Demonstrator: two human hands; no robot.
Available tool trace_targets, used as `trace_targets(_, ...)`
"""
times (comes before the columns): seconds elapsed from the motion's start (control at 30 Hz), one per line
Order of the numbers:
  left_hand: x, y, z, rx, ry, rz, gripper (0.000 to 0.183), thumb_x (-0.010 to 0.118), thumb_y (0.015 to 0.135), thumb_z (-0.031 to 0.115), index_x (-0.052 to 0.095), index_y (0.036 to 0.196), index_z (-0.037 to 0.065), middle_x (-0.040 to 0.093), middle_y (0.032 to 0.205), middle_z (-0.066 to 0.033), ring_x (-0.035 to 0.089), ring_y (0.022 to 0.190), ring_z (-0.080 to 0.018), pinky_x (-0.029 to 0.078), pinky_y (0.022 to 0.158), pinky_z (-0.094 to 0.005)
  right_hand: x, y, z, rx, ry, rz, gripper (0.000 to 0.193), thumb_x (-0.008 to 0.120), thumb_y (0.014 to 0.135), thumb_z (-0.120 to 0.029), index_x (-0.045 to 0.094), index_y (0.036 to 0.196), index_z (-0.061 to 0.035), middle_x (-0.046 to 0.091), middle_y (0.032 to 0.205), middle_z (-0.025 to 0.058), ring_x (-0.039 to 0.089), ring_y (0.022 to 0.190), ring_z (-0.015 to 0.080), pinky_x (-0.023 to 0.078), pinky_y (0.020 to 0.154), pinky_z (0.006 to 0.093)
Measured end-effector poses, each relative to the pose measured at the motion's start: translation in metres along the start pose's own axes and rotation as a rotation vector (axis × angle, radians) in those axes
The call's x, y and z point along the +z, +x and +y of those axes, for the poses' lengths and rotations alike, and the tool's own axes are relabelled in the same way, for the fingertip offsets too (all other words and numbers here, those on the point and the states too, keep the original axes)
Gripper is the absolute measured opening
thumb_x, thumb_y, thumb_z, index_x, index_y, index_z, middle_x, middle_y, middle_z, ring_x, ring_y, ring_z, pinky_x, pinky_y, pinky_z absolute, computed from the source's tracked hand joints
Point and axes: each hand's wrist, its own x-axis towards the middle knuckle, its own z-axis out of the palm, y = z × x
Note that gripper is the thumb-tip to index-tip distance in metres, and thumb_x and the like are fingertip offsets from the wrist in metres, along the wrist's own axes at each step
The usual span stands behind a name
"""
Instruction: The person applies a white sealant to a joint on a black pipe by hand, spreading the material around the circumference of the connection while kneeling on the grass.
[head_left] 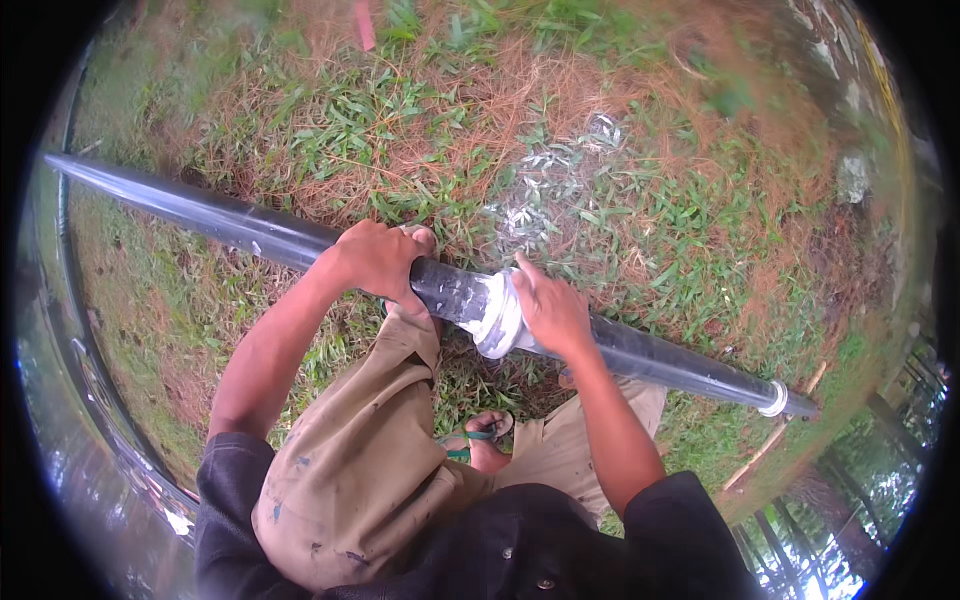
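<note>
Black pole (240, 225), white collar (497, 318) under 2 curled hands (378, 260)

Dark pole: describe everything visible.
The dark pole is long, round and shiny, metal or plastic by its look. It runs slantwise from upper left to lower right, above the grass and across the person's legs; whether it rests on them is unclear. A thick white collar sits near its middle, with white smears beside it, and a narrow white ring near its right end. The left hand grips it left of the collar; the right hand lies over the collar's right side.
</note>
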Motion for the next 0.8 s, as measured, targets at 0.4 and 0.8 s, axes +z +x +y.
trace_targets(0.4, 0.027, -0.028, 0.01, -0.03, 0.026, 0.221, 0.114, 0.096, 0.064, 0.071, 0.051, 0.142, 0.001, 0.077, 0.119, -0.0187, 0.08, 0.104, -0.0353, 0.062, 0.085, -0.0474, -0.005, 0.013, -0.003, 0.222, 0.118, -0.309, 0.091, 0.044, 0.112, -0.067, 0.043, 0.165, 0.0056, 0.069, 0.143, 0.0262, 0.059, 0.141, 0.0454, 0.045, 0.118, 0.0569)
trace_targets(0.8, 0.058, -0.04, 0.007, 0.019, 0.084, 0.561, 0.102, 0.096, 0.061, 0.059, 0.058, 0.14, 0.006, 0.073, 0.126, -0.0104, 0.07, 0.122, -0.0295, 0.052, 0.108, -0.0446, 0.0, -0.002, 0.001, 0.219, 0.11, -0.141, 0.069, 0.051, 0.114, -0.058, 0.059, 0.16, -0.007, 0.07, 0.144, 0.0227, 0.065, 0.135, 0.044, 0.053, 0.11, 0.0531)
